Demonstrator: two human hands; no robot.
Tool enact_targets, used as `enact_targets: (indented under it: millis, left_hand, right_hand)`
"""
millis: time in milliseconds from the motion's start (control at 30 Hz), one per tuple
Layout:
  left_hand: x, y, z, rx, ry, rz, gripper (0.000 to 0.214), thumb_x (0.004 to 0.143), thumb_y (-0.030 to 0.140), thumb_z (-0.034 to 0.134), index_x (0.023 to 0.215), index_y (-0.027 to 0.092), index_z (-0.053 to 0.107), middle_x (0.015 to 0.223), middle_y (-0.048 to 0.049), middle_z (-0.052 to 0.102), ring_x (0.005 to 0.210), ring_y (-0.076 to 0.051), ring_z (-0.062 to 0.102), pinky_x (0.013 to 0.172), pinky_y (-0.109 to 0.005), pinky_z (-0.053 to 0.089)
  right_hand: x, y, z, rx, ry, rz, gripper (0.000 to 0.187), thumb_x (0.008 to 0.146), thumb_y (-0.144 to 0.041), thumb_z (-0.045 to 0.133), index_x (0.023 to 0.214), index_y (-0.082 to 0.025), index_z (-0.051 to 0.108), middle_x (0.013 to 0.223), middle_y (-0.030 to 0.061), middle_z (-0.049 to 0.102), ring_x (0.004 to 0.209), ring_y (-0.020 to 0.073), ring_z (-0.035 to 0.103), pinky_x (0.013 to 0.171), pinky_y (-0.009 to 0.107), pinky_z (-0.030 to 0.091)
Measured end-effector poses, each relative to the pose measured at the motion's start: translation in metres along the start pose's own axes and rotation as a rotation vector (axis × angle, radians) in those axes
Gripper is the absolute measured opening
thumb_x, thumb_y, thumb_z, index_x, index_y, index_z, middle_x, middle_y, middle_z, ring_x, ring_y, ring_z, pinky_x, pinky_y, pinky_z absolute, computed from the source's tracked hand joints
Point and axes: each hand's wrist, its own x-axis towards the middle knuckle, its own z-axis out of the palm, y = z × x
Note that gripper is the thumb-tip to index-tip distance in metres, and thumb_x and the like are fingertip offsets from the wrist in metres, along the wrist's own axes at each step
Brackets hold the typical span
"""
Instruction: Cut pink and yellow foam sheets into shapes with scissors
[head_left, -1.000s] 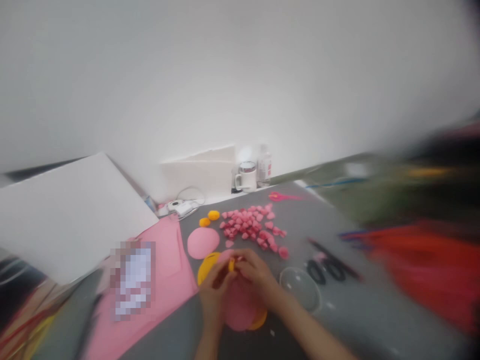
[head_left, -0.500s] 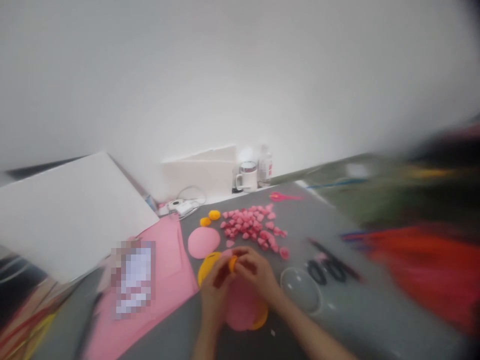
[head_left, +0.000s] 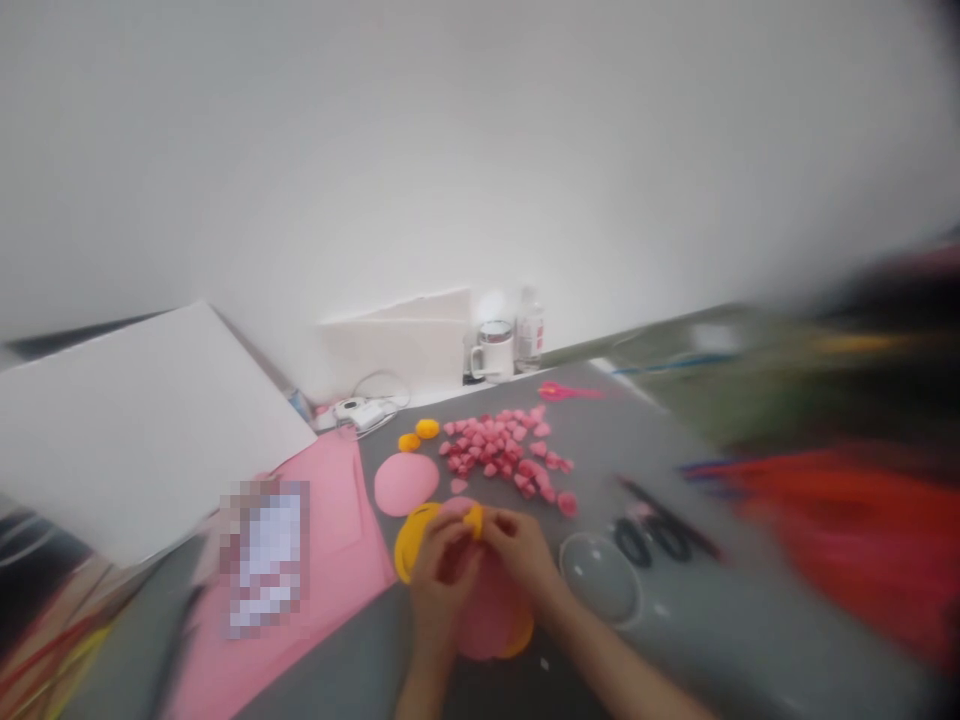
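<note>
- Compared with a second ago, you are showing more of the small yellow piece (head_left: pixel 474 520): it was looking like a narrow strip between your fingertips, and now it is facing up broader.
- Your right hand (head_left: pixel 525 550) is sitting lower on it, the fingers no longer arching over its top but pinching its right edge.
- Your left hand (head_left: pixel 442 575) is lying slightly farther right than before, index finger and thumb pinching the piece's left side.
- The piece is hovering over a smooth, flat pink disc (head_left: pixel 491 620); whether it is touching, you cannot tell.
- A yellow disc (head_left: pixel 411 550) is peeking out just beside your left hand, bearing a thin dark curve.
- Beyond your hands, a heap of pink pieces (head_left: pixel 491 440), many heart-like, is spreading beside a pale pink oval (head_left: pixel 406 484) and two small rounded yellow pieces (head_left: pixel 427 429).
- Right of your right hand, a clear, glossy round dish (head_left: pixel 600 575) is lying near black-handled scissors (head_left: pixel 634 545).
- Left of your left hand, flat pink sheets (head_left: pixel 352 560) are overlapping.
</note>
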Motion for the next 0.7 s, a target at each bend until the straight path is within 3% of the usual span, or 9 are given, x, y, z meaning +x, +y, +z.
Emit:
enact_targets:
  millis: [200,367,533,700]
  left_hand:
    - [-0.002,0.008,0.002,-0.012,0.042,-0.125,0.028,0.073,0.023,0.063,0.101,0.021,0.059,0.105,-0.0075,0.063,0.097,-0.020,0.061,0.088,-0.038,0.049]
    - [-0.002,0.011,0.000,0.172,0.086,-0.045,0.023,0.076,0.023,0.056,0.097,0.021,0.065,0.104,-0.0066,0.065,0.098,-0.021,0.060,0.091,-0.039,0.046]
    - [-0.002,0.013,0.002,0.157,0.083,-0.061,0.023,0.075,0.027,0.059,0.097,0.021,0.065,0.101,-0.0065,0.066,0.092,-0.020,0.062,0.084,-0.035,0.050]
    - [-0.002,0.018,0.002,0.148,0.153,-0.089,0.021,0.072,0.032,0.063,0.088,0.021,0.068,0.092,-0.0059,0.069,0.086,-0.021,0.064,0.081,-0.035,0.051]
  right_hand:
    - [-0.006,-0.008,0.005,0.007,0.026,-0.017,0.019,0.063,-0.029,0.055,0.051,-0.016,0.053,0.053,-0.0011,0.052,0.056,0.0137,0.046,0.055,0.023,0.039]
    - [-0.009,-0.012,0.008,0.051,0.083,-0.014,0.021,0.061,-0.031,0.056,0.048,-0.015,0.051,0.054,-0.0010,0.053,0.057,0.0140,0.048,0.057,0.023,0.039]
    - [-0.012,-0.011,0.011,0.065,0.110,-0.021,0.021,0.062,-0.032,0.058,0.049,-0.015,0.056,0.060,0.0013,0.060,0.062,0.0167,0.055,0.062,0.025,0.043]
    - [-0.012,-0.005,0.011,-0.005,0.080,-0.044,0.019,0.064,-0.030,0.057,0.053,-0.015,0.058,0.065,0.0032,0.064,0.066,0.0190,0.059,0.063,0.027,0.045]
